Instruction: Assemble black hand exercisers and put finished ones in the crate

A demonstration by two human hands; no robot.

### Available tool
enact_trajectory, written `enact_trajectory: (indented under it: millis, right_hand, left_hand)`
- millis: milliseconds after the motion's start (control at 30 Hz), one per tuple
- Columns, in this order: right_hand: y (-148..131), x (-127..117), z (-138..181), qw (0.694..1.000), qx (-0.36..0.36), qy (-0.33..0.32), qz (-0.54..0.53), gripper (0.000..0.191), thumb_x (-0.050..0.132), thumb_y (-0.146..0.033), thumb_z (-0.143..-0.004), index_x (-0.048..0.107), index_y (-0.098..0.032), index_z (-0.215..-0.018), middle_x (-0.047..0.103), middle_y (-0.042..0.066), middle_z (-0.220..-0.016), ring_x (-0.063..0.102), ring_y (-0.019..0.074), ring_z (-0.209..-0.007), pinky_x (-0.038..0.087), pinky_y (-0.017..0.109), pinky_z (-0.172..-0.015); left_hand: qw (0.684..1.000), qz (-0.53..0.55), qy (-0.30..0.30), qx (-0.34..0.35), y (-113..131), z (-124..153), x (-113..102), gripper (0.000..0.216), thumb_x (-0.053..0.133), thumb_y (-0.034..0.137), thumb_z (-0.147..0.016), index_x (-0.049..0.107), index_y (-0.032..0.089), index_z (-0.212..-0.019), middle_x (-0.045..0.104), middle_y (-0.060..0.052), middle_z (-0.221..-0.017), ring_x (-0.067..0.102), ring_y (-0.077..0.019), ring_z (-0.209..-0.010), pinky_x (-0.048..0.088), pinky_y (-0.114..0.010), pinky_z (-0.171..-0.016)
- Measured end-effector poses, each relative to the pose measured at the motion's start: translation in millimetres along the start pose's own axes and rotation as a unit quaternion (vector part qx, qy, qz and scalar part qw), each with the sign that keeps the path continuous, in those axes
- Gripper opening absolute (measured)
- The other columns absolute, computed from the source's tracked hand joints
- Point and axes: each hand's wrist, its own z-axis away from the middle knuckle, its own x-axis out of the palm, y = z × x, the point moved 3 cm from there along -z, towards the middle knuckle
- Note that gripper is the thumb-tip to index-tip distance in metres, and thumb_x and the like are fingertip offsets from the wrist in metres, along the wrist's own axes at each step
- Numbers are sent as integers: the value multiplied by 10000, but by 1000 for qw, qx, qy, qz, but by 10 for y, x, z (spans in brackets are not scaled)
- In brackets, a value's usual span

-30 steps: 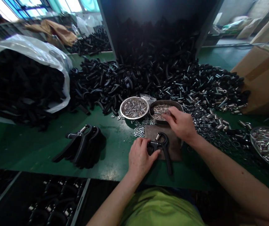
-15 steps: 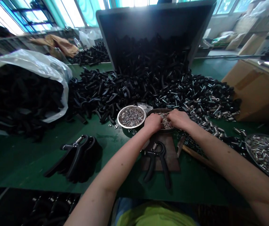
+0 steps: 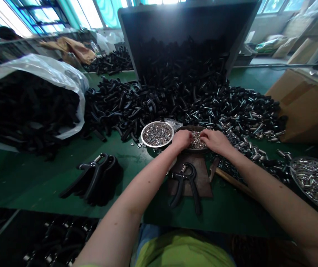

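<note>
Both hands are at an oval dark-rimmed tray (image 3: 194,150) of small metal parts. My left hand (image 3: 182,140) is over its left side, fingers curled together at the parts. At the right side, my right hand (image 3: 213,140) has thumb and fingertips pinched close to the parts. Whatever either hand grips is too small to make out. Nearer me, a black hand gripper (image 3: 185,181) with a coil spring lies on a brown metal plate (image 3: 203,185). Left of the tray stands a round steel bowl (image 3: 158,134) of small metal pieces.
Several assembled hand grippers (image 3: 97,178) stand at the left. Black handles (image 3: 136,104) lie heaped behind the bowls, spilling from a large grey bin (image 3: 128,40). A wooden-handled tool (image 3: 233,180) rests right of the plate. A cardboard box (image 3: 303,104) and a bowl of pins (image 3: 314,181) flank the right.
The right hand has drawn slightly away from the left, leaving a wider gap over the tray. The whole view has shifted a little.
</note>
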Motion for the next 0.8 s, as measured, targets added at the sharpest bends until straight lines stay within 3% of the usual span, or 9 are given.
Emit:
enact_trajectory:
  millis: [67,133,200,267,333,400,533,633,800]
  right_hand:
    - [-59,-5,117,997,-14,8,-70,238,459,-255,-846,658,-190,-960,702,48,-893,638,172,-806,469,280,-725]
    - [-130,41,261,976,-24,3,-216,196,521,-276,-812,663,-178,-906,697,28,-820,633,149,-717,485,266,-683]
    - [-200,136,410,922,-19,-10,-388,178,600,-296,-756,655,-169,-869,686,20,-756,627,150,-658,496,283,-649]
    - [-273,253,534,881,-14,-28,-472,166,645,-302,-722,642,-178,-833,675,5,-713,624,152,-636,496,292,-632]
    - [-342,349,612,887,-24,-39,-460,121,657,-289,-718,644,-189,-786,662,-10,-681,615,147,-630,482,287,-630]
    - [-404,394,637,911,-55,-34,-407,66,663,-255,-718,662,-192,-738,657,-9,-693,608,145,-662,463,283,-655]
    - [-491,377,595,933,-122,-14,-339,17,668,-188,-716,681,-188,-706,643,3,-758,595,140,-742,440,274,-710]
    - [-509,376,554,939,-136,-28,-315,23,669,-178,-721,681,-186,-702,635,4,-749,588,136,-728,437,269,-702]
    - [-509,409,526,947,-135,-46,-288,24,668,-180,-726,678,-188,-706,639,3,-755,590,134,-719,437,266,-699]
  left_hand:
    - [999,41,15,0,-32,46,-50,135,601,209,-778,703,163,-853,702,-84,-904,631,-204,-901,452,-309,-847]
    - [996,88,24,-4,-68,151,-106,134,585,229,-799,684,160,-856,701,-64,-857,644,-170,-795,477,-280,-771]
    - [991,134,25,-6,-113,326,-148,162,556,274,-829,655,151,-863,691,-45,-787,632,-128,-654,490,-242,-655]
    - [972,233,19,-16,-177,566,-163,169,543,292,-841,621,142,-839,676,-31,-736,596,-94,-557,476,-209,-558]
    - [923,382,7,-45,-264,848,-141,147,568,280,-825,588,136,-799,660,-21,-711,558,-72,-508,460,-188,-503]
    - [852,516,-9,-87,-364,1143,-86,155,621,281,-790,569,134,-782,650,-14,-706,530,-55,-485,450,-173,-478]
    - [757,630,-18,-172,-559,1655,45,255,727,311,-700,585,129,-808,657,-20,-746,547,-45,-519,423,-128,-443]
    - [727,653,-22,-209,-656,1902,117,307,774,283,-647,602,123,-845,678,-41,-800,587,-58,-569,417,-115,-437]
    - [727,648,-12,-227,-730,2036,181,316,779,271,-638,612,115,-857,695,-65,-820,616,-83,-606,436,-131,-458]
